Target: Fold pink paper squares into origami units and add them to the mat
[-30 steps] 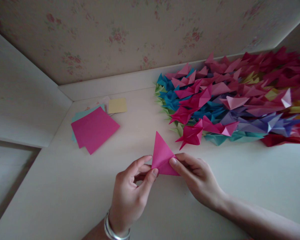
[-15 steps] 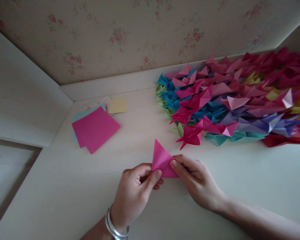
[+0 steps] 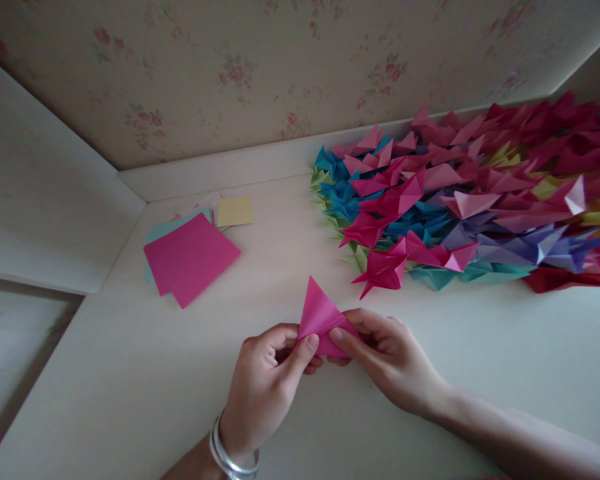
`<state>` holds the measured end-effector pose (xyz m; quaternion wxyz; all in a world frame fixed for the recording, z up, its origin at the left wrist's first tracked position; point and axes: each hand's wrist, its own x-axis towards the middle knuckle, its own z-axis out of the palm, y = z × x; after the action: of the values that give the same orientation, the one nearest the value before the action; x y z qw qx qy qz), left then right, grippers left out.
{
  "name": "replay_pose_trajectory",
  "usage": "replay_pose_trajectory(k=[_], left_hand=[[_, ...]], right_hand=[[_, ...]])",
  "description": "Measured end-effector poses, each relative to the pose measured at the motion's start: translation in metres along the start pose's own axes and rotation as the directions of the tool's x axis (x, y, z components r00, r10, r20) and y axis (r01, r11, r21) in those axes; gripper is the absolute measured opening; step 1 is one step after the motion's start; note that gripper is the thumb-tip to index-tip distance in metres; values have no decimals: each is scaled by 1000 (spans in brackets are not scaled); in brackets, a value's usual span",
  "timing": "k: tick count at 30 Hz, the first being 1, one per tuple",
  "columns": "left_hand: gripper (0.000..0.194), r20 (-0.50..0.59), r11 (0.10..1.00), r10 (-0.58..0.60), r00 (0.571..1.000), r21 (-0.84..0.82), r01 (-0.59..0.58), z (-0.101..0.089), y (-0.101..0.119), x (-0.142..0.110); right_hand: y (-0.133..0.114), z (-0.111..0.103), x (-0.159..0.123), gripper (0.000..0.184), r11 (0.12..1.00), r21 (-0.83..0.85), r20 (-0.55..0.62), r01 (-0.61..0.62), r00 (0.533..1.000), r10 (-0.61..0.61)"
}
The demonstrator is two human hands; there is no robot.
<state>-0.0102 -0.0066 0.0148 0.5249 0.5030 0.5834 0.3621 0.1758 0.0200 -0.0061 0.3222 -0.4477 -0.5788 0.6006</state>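
Observation:
A pink sheet of origami paper, folded into a triangle with its point away from me, is held between both hands above the white table. My left hand, with silver bangles on its wrist, pinches the lower left part, thumb on top and fingers beneath. On the lower right, my right hand grips the paper, its thumb pressing on the face near a crease. Fingers of both hands are partly hidden under the paper.
Many folded paper cranes in pink, blue, purple, green and yellow crowd the table's right side. At left lie flat magenta paper squares over light blue paper, beside a small yellow square. Flowered wallpaper rises behind.
My right thumb has slid left and slightly down across the folded paper, and right fingertips now show beneath its lower edge. The paper and left hand have shifted slightly left.

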Motion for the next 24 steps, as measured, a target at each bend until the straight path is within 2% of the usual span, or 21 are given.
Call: replay_pose_trajectory(k=[16,24], left_hand=[[23,43,996,9,999,90,-13,-1,1,0],[24,68,999,-40,997,31,38,1,0,1]], right_hand=[[-1,-2,3,37,997,-74,-39,-9,999,6],[-1,-2,4,38,998,-66,-36,-17,999,14]])
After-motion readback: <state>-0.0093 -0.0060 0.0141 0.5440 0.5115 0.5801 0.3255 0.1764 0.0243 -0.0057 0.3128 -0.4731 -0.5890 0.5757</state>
